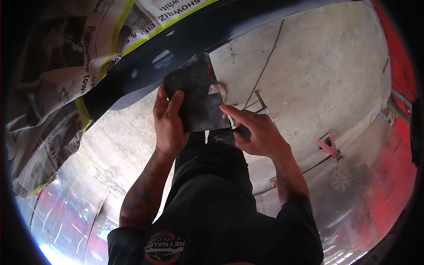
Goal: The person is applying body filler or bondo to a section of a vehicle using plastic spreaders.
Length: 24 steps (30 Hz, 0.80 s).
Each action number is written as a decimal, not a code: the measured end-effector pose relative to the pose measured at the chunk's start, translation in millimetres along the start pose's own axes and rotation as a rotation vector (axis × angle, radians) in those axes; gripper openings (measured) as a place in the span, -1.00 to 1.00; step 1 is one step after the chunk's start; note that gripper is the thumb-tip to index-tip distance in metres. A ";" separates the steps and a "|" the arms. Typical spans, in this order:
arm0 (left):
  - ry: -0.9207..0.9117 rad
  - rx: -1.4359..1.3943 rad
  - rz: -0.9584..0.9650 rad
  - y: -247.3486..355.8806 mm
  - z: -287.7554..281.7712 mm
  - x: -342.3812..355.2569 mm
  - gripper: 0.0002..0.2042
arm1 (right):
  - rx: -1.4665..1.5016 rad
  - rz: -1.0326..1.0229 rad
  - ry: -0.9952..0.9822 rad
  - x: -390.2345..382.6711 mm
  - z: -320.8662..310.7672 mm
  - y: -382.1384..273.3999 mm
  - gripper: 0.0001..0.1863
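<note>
My left hand (170, 121) grips a dark, flat rectangular sheet (194, 101) by its left side, thumb on top. Red marks and pale, ragged bits (213, 89) show along the sheet's right edge. My right hand (258, 134) touches that edge with the index finger, while the thumb and other fingers curl around a smaller dark piece (227, 138) beneath it. Just beyond the sheet runs a long, glossy dark panel (132, 68), with printed newspaper (55, 53) and yellow tape (114, 47) along its far side.
A pale, stained floor (309, 79) lies below, crossed by a dark cable (267, 57). A metal frame (258, 99) stands behind my right hand. At right are a pink object (327, 145) and a red surface (393, 185). Newspaper-covered parts hang at left.
</note>
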<state>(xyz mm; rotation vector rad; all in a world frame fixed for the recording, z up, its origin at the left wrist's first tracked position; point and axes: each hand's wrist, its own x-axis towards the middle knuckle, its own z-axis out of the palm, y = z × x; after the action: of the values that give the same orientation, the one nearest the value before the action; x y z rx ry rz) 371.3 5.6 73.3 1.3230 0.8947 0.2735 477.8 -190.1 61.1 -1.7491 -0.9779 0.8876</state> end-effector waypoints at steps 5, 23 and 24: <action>-0.047 0.245 0.151 -14.8 -2.4 -11.5 -0.55 | -0.404 0.000 -0.066 -14.1 -10.9 0.8 -0.14; -0.077 -0.538 -0.323 9.6 -11.2 13.0 -0.63 | 0.957 0.484 0.463 -53.1 -29.0 46.2 -0.52; -0.077 -0.536 -0.322 9.6 -11.9 13.1 -0.63 | 0.959 0.483 0.462 -48.0 -30.8 38.3 -0.52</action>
<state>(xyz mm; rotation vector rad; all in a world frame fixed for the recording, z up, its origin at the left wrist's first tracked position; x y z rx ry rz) 374.4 25.2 77.0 0.6789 0.8770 0.1903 493.3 -254.3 42.3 -1.2306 0.2078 0.9539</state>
